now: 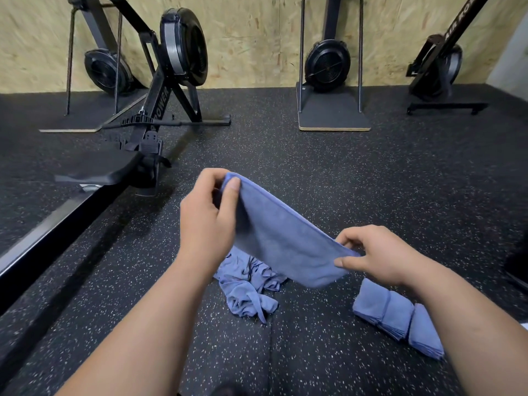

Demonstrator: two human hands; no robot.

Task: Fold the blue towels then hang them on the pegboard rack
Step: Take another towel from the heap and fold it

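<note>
**Q:** Head view: where is the towel being worked on, and how does it run?

**A:** A blue towel (pixel 281 238) is held up in the air over the speckled rubber floor (pixel 371 172), stretched between both hands. Its long axis runs diagonally, from the upper left, farther from the person, down to the lower right, nearer the person. The doubled cloth hangs below the taut top edge.

**Q:** And the fingers?

**A:** The left hand (pixel 210 215) pinches the far corner between thumb and fingertips. The right hand (pixel 374 254) pinches the near corner the same way, thumb pressed flat on the cloth and the other fingers curled behind it.

**Q:** Any other towels?

**A:** A crumpled heap of blue towels (pixel 248 290) lies on the floor under the held one. To its right, partly behind the right forearm, a row of folded towels (pixel 394 315) lies on the floor, one overlapping the next. No basket or bin holds any of them.

**Q:** What surrounds them?

**A:** A rowing machine (pixel 148 121) at left, with more machines standing against the board wall (pixel 257 38).
</note>
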